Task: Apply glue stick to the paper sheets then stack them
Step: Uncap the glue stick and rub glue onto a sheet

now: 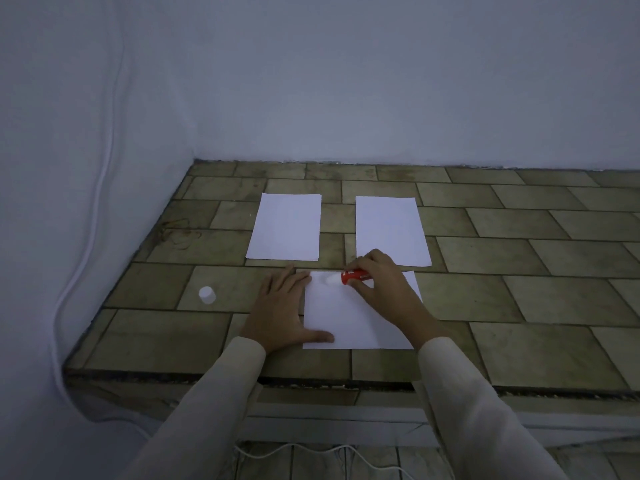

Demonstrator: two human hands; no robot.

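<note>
One glue stick (pixel 355 276) points left in right fingers (pixel 373 260); flat left fingers (pixel 291 280) press sheet (pixel 353 317).

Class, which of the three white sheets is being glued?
The nearest sheet: the left hand presses its edge, the right hand holds the glue stick on it. The far left sheet and far right sheet lie untouched.

Matt white paper sheets (pixel 356 317); glossy red plastic glue stick (pixel 355 276); white plastic cap (pixel 207 294); worn, matt tile counter (pixel 519 299); pale cloth sleeves (pixel 214 403).
</note>
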